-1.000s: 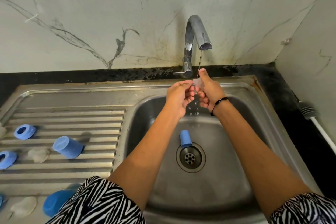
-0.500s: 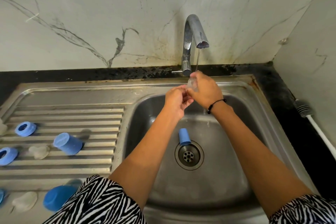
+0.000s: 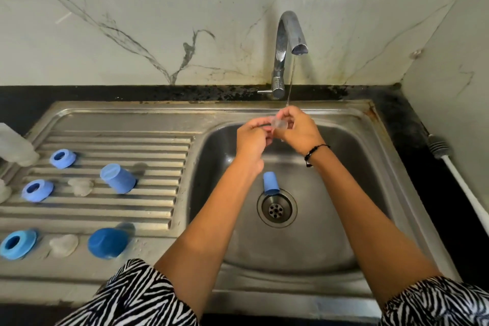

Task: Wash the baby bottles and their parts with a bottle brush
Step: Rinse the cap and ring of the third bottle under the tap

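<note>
Both hands, left hand (image 3: pixel 251 137) and right hand (image 3: pixel 299 131), pinched a clear teat (image 3: pixel 280 123) under the tap (image 3: pixel 289 34) trickle over the sink (image 3: pixel 352 140); rinsing step, likely next needing the brush (image 3: pixel 455 167).

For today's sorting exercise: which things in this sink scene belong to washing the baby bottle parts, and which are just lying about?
Belong to the job:
clear teat, held by left hand and right hand under the tap
blue cap in the sink
blue rings
blue caps on the drainer
bottle brush

Just lying about:
black bracelet
marble wall
</note>
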`<state>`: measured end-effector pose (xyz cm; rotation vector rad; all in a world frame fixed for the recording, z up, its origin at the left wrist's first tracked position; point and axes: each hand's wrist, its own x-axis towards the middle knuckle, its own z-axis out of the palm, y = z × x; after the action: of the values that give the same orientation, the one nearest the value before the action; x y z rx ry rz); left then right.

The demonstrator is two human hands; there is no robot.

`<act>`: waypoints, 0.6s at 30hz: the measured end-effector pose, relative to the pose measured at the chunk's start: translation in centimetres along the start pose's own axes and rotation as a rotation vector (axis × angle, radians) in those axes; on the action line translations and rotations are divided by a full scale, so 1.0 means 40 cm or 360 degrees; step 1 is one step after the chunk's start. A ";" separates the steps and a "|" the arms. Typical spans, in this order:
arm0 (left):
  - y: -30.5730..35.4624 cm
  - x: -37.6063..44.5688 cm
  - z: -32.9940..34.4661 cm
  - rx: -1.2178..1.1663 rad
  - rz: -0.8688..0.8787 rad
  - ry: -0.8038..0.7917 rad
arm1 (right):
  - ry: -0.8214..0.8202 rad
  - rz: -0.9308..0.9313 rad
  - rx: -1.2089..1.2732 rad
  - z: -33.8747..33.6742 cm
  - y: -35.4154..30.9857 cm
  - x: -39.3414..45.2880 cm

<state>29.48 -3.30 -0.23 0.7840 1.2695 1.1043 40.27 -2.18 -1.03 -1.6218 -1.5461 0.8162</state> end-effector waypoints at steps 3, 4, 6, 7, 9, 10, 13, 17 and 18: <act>-0.007 -0.036 -0.036 0.0191 0.0143 0.0083 | 0.0018 -0.0059 -0.0020 0.034 -0.009 -0.031; -0.009 -0.048 -0.050 0.0215 0.0163 0.0093 | 0.0009 -0.0082 -0.0004 0.043 -0.016 -0.040; -0.012 -0.072 -0.086 0.0236 0.0203 0.0132 | -0.0044 -0.0127 0.0022 0.062 -0.034 -0.065; -0.013 -0.086 -0.108 0.0241 0.0217 0.0171 | -0.0086 -0.0144 0.0022 0.073 -0.045 -0.078; -0.013 -0.110 -0.145 0.0232 0.0235 0.0217 | -0.0142 -0.0159 0.0015 0.095 -0.063 -0.101; -0.013 -0.122 -0.167 0.0228 0.0243 0.0234 | -0.0156 -0.0167 -0.0005 0.110 -0.074 -0.111; -0.004 -0.135 -0.230 0.0295 0.0262 0.0268 | -0.0232 -0.0154 -0.0076 0.151 -0.106 -0.125; 0.027 -0.124 -0.337 0.0412 0.0264 0.0337 | -0.0406 -0.0135 -0.0351 0.223 -0.164 -0.130; 0.036 -0.121 -0.365 0.0458 0.0266 0.0339 | -0.0371 -0.0131 -0.0354 0.240 -0.183 -0.128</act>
<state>15.15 -9.08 0.22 1.0229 1.5886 1.1766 27.91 -6.45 -0.08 -1.6513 -1.9131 0.8365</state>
